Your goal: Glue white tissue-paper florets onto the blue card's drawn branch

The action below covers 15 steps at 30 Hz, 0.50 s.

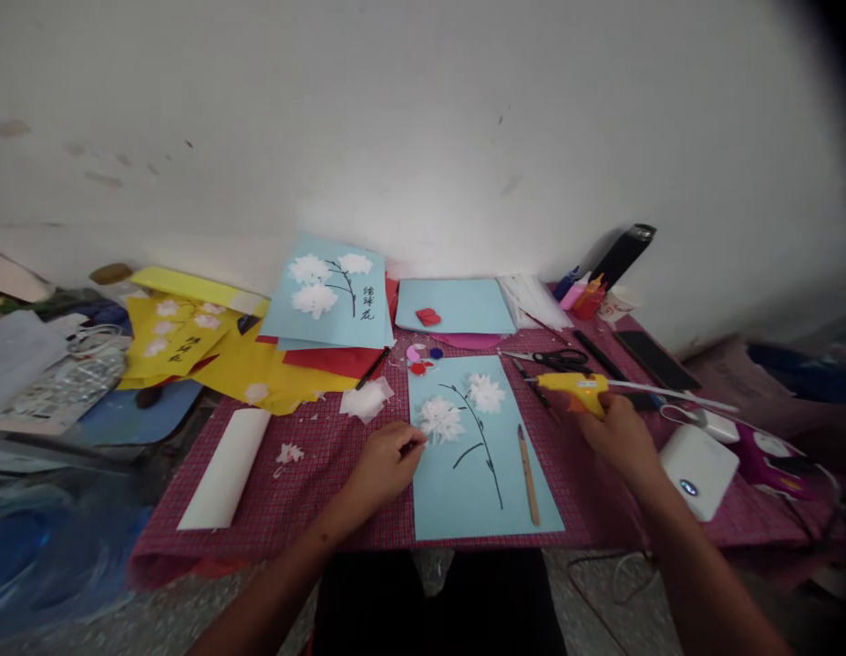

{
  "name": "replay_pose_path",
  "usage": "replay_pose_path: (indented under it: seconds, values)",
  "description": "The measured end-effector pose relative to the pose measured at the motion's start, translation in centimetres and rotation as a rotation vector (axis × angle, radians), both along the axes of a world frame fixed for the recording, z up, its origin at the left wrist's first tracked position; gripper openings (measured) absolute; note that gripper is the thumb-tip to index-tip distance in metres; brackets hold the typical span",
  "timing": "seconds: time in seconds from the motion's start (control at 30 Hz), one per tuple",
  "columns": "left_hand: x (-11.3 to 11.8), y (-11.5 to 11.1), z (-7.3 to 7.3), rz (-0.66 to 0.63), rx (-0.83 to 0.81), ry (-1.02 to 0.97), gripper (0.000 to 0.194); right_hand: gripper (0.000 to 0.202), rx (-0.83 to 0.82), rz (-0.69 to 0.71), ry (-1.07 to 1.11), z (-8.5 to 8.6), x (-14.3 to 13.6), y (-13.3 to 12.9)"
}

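Observation:
A yellow hot glue gun [579,390] is held in my right hand [618,433], its nozzle pointing left over the cloth. A long white glue stick [669,394] sticks out of its back. My left hand [388,465] rests at the left edge of a light blue sheet [457,501], fingers curled together; what they hold, if anything, is hidden. Right beside those fingertips is a white paper flower [440,420]. Another white paper flower [487,393] sits higher on the sheet, near a drawn dark branch [488,451]. On the sheet's right side lies a wooden pencil-like stick [529,478].
Scissors [552,358] lie beyond the sheet. White paper pieces [366,399] and a white paper roll [228,469] are to the left. A finished blue flower picture [327,292] lies behind. A white box-shaped device [698,469] stands right, near my forearm.

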<state>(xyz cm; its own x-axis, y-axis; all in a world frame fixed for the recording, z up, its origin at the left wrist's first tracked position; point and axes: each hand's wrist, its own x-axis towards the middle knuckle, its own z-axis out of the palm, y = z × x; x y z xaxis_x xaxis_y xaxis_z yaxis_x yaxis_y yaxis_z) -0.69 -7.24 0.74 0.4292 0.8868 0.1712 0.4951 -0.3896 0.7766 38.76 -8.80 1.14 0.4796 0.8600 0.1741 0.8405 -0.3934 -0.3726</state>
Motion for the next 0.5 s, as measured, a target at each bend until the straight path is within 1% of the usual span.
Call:
replay_pose_path:
  seconds: [0.03,0.13,0.17,0.23,0.33,0.37,0.43,0.5]
  values:
    - [0.0,0.0,0.0,0.000,-0.003,0.001,0.017,0.033,0.023,-0.010,0.075,0.5,-0.1,-0.7]
    - [-0.1,0.3,0.4,-0.028,-0.010,0.032,0.017,0.027,0.178,0.027,0.591,2.1,-0.9,-3.1]
    - [-0.2,0.4,0.5,-0.044,-0.006,0.050,0.017,0.026,0.190,0.052,0.671,2.5,-1.3,-3.8]
    - [-0.4,0.8,0.6,-0.068,0.005,0.076,0.017,0.027,0.190,0.085,0.778,3.1,-2.2,-4.8]
    - [-0.6,1.4,0.6,-0.085,0.008,0.068,0.016,0.033,0.174,0.079,0.961,4.0,-4.2,-5.6]
    - [-0.7,1.5,0.5,-0.092,0.003,0.058,0.015,0.035,0.141,0.081,1.006,4.3,-5.0,-5.8]
    - [-0.8,1.7,0.2,-0.109,-0.001,0.044,0.014,0.037,0.016,0.116,1.017,4.7,-6.7,-6.1]
    - [-1.0,1.8,-0.1,-0.124,0.015,0.033,0.014,0.037,-0.080,0.174,0.938,4.8,-8.6,-6.4]
